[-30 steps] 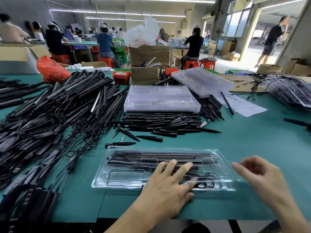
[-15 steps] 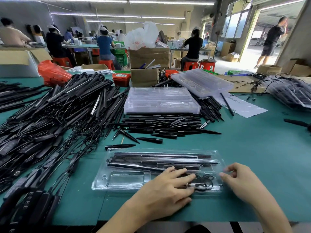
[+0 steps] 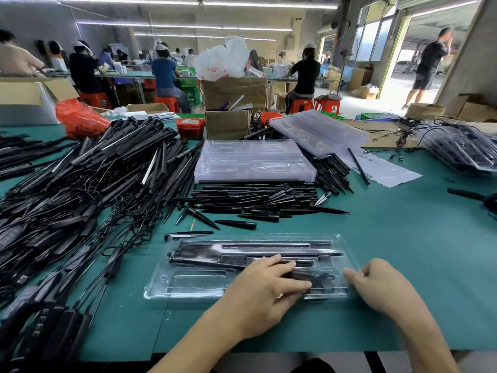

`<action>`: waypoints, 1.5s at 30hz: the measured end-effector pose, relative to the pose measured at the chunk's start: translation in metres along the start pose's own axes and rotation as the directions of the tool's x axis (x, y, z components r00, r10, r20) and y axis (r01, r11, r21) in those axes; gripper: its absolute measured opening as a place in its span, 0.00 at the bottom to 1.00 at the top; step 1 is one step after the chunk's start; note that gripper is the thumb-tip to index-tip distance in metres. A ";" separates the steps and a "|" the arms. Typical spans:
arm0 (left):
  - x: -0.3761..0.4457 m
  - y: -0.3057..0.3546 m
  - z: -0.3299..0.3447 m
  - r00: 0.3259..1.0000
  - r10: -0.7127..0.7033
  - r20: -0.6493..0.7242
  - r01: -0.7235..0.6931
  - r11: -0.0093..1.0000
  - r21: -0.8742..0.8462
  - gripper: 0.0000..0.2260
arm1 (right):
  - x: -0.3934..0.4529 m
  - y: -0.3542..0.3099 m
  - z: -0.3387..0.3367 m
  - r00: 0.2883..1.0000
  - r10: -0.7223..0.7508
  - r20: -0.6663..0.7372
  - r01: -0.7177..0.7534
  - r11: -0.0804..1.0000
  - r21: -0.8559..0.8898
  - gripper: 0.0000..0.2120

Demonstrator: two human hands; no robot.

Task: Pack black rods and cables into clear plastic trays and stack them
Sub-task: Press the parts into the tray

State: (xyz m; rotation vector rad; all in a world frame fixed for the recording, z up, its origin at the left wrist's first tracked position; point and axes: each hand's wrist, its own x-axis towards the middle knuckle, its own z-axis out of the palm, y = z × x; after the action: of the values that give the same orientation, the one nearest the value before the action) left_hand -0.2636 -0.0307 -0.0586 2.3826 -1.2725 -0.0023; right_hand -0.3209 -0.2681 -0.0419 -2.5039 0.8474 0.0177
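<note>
Right hand newly at tray edge

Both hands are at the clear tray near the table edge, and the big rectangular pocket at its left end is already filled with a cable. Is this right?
Not quite. In the head view that pocket is empty. Both hands, left and right, are at the tray, and the cable lies at its right end.

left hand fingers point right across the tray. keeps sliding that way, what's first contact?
Probably the coiled black cable in the clear tray, just beyond the left hand fingertips. After it, the right hand at the tray's right end. Depth is uncertain from this single view.
</note>
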 end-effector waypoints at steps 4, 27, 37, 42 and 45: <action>0.011 -0.018 -0.016 0.995 -0.009 0.104 0.018 0.997 -0.081 0.17 | 0.011 0.000 -0.005 0.999 0.003 0.047 -0.006 0.997 0.082 0.20; 0.016 -0.035 -0.009 0.969 -0.223 0.105 0.207 0.968 0.142 0.27 | 0.016 0.001 -0.011 0.973 -0.137 0.185 0.056 0.921 0.386 0.16; 0.015 -0.035 -0.010 0.969 -0.222 0.110 0.213 0.973 0.092 0.27 | 0.017 0.001 -0.005 0.982 -0.145 0.121 0.101 0.945 0.310 0.13; 0.016 -0.035 -0.011 0.970 -0.223 0.095 0.217 0.974 0.066 0.27 | 0.018 0.005 -0.013 0.963 -0.133 0.235 0.019 0.902 0.432 0.14; 0.016 -0.035 -0.013 0.970 -0.221 0.096 0.218 0.975 0.047 0.27 | 0.018 0.004 -0.018 0.950 -0.141 0.278 -0.016 0.868 0.496 0.14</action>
State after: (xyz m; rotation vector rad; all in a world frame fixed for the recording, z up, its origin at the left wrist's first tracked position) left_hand -0.2240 -0.0218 -0.0571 2.5718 -1.0528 -0.1701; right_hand -0.3112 -0.2897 -0.0311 -1.9739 0.5518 0.1464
